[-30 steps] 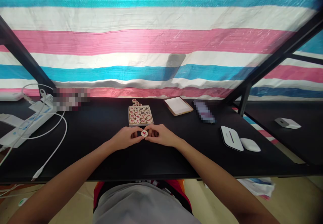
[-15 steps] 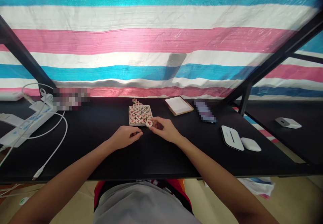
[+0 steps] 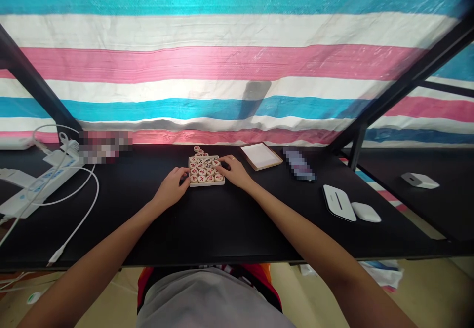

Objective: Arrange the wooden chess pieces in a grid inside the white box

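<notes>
A shallow white box (image 3: pixel 207 185) stands on the black table, packed with round Chinese chess pieces (image 3: pixel 202 172) that bear red or black characters. At the box's left side, my left hand (image 3: pixel 171 186) rests its thumb and fingertips against the wall. My right hand (image 3: pixel 236 172) reaches over the right side, thumb and index finger closed about one chess piece (image 3: pixel 216 163) at the upper right of the layer. Just behind the box lie a few loose pieces (image 3: pixel 197 149).
Right of the box are an upturned lid (image 3: pixel 261 156), a blurred phone (image 3: pixel 299 164), a white flat device (image 3: pixel 338 202) and a small white case (image 3: pixel 366 212). A power strip (image 3: pixel 40 185) with cables lies left. Striped sheeting (image 3: pixel 222 61) hangs behind.
My right hand has moved from the box's front right corner to its upper right with a piece. My left hand has moved up to the box's left side.
</notes>
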`<state>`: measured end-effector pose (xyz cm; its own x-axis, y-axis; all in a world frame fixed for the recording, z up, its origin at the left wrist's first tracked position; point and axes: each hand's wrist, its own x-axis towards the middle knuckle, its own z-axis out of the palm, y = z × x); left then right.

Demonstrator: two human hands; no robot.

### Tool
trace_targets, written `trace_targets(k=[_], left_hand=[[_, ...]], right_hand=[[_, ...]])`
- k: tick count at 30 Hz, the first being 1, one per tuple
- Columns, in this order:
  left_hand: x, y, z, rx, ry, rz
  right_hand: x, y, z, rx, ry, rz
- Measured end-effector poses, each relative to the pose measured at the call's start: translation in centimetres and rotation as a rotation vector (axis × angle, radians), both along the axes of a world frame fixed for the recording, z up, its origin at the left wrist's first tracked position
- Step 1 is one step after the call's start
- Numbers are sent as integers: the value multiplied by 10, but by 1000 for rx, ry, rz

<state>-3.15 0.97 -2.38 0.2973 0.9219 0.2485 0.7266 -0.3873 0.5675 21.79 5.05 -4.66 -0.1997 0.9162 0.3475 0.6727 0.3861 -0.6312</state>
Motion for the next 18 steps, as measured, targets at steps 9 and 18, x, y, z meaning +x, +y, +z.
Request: trace_targets(k=[9,18], left_hand=[[1,-2,3,-29,69,-29],[0,-1,0,-7,84,-41]], right_hand=[[-4,3,-7,70,-3,40],[-1,-6,-3,55,-94,114]])
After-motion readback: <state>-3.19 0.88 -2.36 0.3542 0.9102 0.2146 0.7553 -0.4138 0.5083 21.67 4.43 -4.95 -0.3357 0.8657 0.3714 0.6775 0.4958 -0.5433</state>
